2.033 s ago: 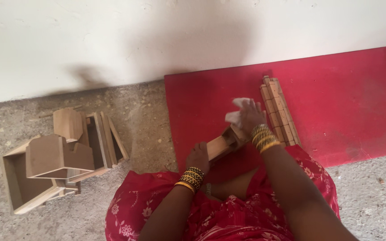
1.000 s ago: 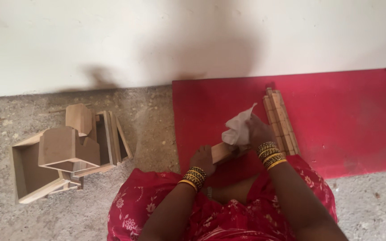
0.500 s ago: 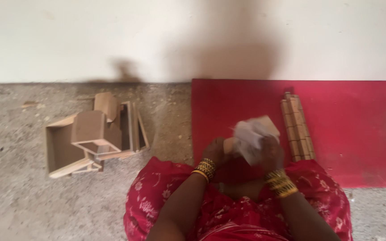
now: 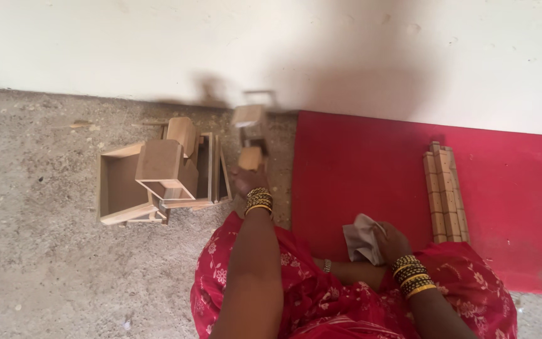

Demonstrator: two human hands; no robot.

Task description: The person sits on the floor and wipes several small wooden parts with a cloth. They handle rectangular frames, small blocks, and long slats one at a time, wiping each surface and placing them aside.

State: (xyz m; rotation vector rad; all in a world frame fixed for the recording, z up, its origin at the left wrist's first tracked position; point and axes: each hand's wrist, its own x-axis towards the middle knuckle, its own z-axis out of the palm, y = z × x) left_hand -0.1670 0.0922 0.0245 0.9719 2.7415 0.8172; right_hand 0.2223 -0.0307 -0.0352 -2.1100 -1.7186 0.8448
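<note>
- I looked down on a rough grey concrete floor (image 4: 45, 263) that met a plain white wall (image 4: 95, 44), with a flat red mat (image 4: 359, 169) spread over the floor on the right.
- The left hand (image 4: 250, 182) was stretched forward over the concrete just left of the mat's edge, its fingers closed around a small light-brown wooden block piece (image 4: 250, 157); the piece was blurred, and a second pale part (image 4: 248, 115) showed beyond it near the wall, though I could not tell whether the two were joined.
- Just to the left of that hand sat a heap of light-brown wooden box frames and panels (image 4: 158, 172), tipped against one another on the floor.
- The right hand (image 4: 391, 242) rested low over the mat near the lap, its fingers gripping a crumpled pale grey cloth (image 4: 360, 242).
- A row of long tan wooden strips (image 4: 445, 191) lay side by side on the mat, well apart from the left hand and just beyond the right one.
- Gold and dark bangles (image 4: 259, 202) ringed both wrists, above a red flowered garment (image 4: 321, 301).
- By my judgement, the step in hand was carrying the block piece across towards the heap; a next move would call for a steady lowering so the leaning frames were not knocked.
</note>
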